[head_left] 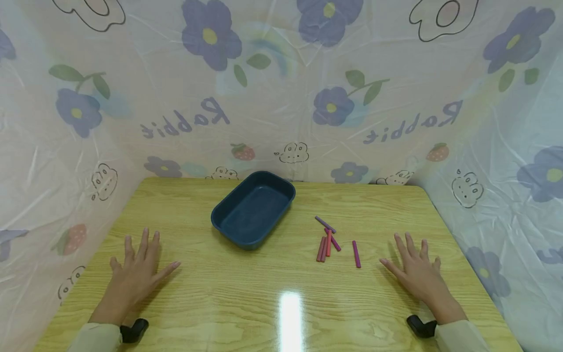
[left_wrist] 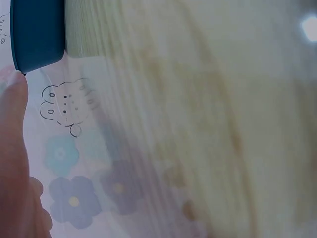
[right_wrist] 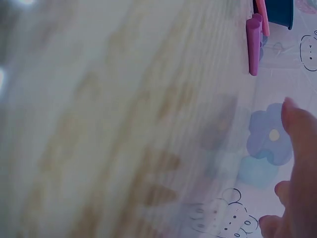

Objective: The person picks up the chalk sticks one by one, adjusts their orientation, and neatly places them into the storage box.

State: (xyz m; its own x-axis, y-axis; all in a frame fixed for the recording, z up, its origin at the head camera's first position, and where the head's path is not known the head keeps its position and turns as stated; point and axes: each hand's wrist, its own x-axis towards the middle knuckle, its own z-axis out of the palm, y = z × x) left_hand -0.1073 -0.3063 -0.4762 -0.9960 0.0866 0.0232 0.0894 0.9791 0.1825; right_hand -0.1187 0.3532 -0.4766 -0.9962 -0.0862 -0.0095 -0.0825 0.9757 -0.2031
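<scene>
Fingers splayed well apart on my left hand (head_left: 134, 276) and right hand (head_left: 418, 274) — the dark-blue tray (head_left: 255, 212) sits at my left's two o'clock, the reddish and purple sticks (head_left: 329, 244) between nine and ten from my right.

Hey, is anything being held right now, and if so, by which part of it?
Nothing is held. The left grip and right grip are spread wide, clear of the tub and sticks.

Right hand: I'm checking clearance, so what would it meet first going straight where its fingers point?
Probably the patterned sheet behind the table; the right hand should pass right of the lone magenta stick, though depth is unclear.
</scene>
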